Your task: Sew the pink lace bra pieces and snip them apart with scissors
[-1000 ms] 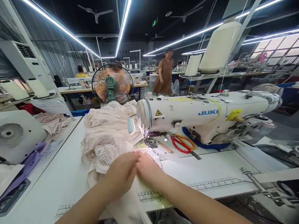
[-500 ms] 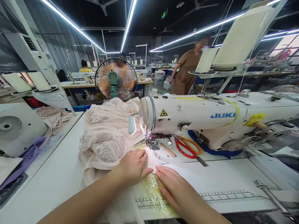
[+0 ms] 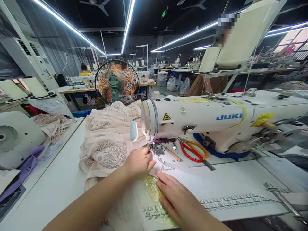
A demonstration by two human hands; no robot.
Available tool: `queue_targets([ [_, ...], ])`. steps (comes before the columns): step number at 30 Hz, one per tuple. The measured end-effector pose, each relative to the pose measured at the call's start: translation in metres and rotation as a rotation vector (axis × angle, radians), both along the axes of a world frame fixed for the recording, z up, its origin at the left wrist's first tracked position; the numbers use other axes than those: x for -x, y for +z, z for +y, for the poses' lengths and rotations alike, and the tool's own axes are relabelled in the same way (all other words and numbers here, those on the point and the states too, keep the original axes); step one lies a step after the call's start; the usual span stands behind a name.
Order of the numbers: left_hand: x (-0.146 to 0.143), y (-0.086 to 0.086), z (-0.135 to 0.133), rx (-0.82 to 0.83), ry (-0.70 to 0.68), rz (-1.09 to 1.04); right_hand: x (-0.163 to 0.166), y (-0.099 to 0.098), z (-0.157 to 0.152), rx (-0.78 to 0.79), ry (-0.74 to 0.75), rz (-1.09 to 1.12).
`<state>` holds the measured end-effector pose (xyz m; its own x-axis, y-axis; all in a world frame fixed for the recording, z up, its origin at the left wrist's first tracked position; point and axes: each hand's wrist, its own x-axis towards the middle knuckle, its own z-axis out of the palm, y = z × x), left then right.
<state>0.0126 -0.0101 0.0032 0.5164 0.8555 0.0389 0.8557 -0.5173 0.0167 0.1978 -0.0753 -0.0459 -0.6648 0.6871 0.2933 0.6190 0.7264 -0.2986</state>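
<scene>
1. Noted heaped beige lace fabric left of the needle area: soft, loosely gathered, with veined openwork panels between plain folds.
2. Found smooth white piece lying between both hands, just in front of the presser foot of a glossy white sewing machine, rounded at its near end.
3. Observed left hand palm down beside the white piece, fingers bent, thumb held apart; cannot tell grip from this angle, being hidden underneath.
4. Observed right hand laid flat, fingers extended and close together, fingertips at the near edge of the white piece; grip loose, pinching nothing visible.
5. Logged under the machine arm: red and orange looped handles, slim brown stick.
6. Recorded flat white tabletop with printed ruler marks; also crinkled yellowish film, partly beneath right hand.
7. Recorded in room: round wire-caged fan, tall cream thread cone, strip lights, further sewing stations.
8. Compared with one second ago: hands now apart rather than touching; brown-clothed person now farther right, partly behind thread cones.
</scene>
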Motion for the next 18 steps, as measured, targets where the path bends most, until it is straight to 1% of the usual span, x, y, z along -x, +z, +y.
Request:
queue_targets([
  [6,0.003,-0.008,0.003,-0.036,-0.041,0.004,0.003,-0.001,-0.002,-0.02,-0.006,0.022],
  [11,0.001,-0.009,0.003,-0.062,-0.032,0.033,0.007,-0.002,-0.003,-0.052,-0.02,0.001],
  [18,0.004,-0.015,0.0,-0.052,-0.086,-0.021,0.007,-0.002,-0.001,-0.07,-0.03,0.04],
])
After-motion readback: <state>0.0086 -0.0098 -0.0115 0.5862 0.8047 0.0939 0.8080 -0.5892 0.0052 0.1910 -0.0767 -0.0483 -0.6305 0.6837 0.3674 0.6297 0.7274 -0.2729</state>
